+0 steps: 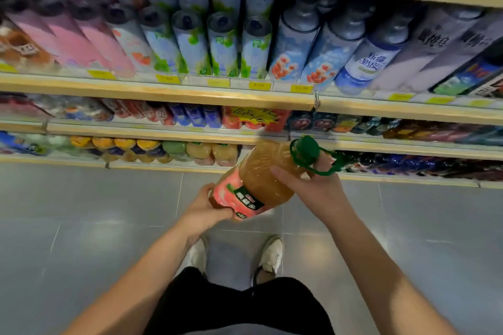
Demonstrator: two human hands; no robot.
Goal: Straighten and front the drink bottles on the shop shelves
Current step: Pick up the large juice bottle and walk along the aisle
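A large juice bottle (258, 179) with amber liquid, a pink label and a green cap with a carry loop is held tilted in the air above the floor, cap pointing up and right. My left hand (202, 211) grips its base. My right hand (313, 185) wraps its shoulder just below the cap. Matching juice bottles (212, 153) stand on the lowest shelf, with a gap to their right behind the held bottle.
Tall blue, green and pink drink bottles (223, 43) fill the upper shelf. The wooden shelf edges (163, 90) carry yellow price tags. Small bottles and cans line the middle shelf (196, 115). Grey tiled floor (109, 226) and my white shoes lie below.
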